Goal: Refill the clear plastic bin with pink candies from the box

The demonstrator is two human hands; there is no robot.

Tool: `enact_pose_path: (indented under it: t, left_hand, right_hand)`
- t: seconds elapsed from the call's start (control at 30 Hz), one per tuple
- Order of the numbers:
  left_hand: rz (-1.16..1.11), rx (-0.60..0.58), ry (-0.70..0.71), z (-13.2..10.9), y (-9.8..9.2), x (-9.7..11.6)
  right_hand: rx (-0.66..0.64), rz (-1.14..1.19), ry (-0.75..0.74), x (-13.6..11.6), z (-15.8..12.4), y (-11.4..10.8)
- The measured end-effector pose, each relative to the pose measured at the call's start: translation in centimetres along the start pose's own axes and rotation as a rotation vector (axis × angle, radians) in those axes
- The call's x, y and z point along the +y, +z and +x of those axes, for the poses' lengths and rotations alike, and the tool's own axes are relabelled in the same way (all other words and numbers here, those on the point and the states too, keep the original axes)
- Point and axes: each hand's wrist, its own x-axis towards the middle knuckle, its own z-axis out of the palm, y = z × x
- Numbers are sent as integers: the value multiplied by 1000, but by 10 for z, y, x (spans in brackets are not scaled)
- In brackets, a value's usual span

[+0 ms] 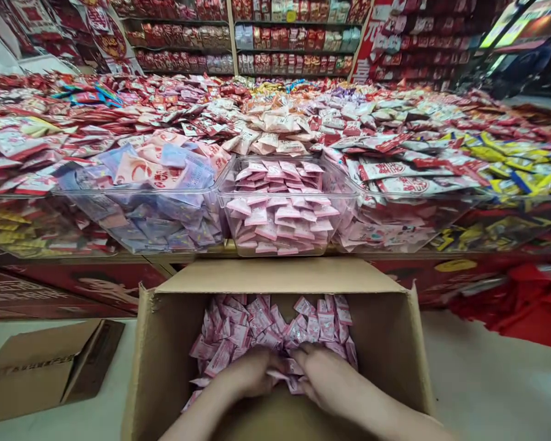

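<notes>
Both my hands reach down into an open cardboard box (275, 275) with many small pink packets (232, 334) lying at its far side. My left hand (257, 370) curls its fingers round a pink packet (277, 374). Close beside it, my right hand (324, 373) has its fingers bent over pink packets (294, 366); its fingertips touch them. Just beyond the box stands a clear plastic bin (284, 199) holding the same kind of pink packets, stacked in rows.
Clear bins of purple packets (165, 226) and red-and-white packets (390, 184) flank the middle bin. A flattened carton (27, 373) lies on the floor at left. Red fabric (528, 303) hangs at right. Stocked shelves (298, 37) line the back.
</notes>
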Motion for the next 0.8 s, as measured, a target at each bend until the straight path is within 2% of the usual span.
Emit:
enact_pose_path:
  t: [0.1,0.27,0.4,0.47,0.57,0.67,0.8]
  left_hand:
    - [13,-10,-7,2,-7,14]
    - [-445,80,-88,-1,1,35]
    - [-646,92,-109,-6,12,41]
    - [-703,75,-83,-8,14,43]
    - [-778,72,-43,-9,10,45]
    - [-825,131,8,-7,3,45]
    - [-817,204,-15,-2,-1,44]
  right_hand:
    - [101,202,8,-1,4,-13]
    - [214,571,28,-1,12,-19]
    - [212,827,64,3,16,-17]
    - [209,991,85,4,17,-19]
    - [285,1226,169,5,18,-25]
    - [395,1444,229,8,19,-32]
    - [444,1726,211,10,15,-42]
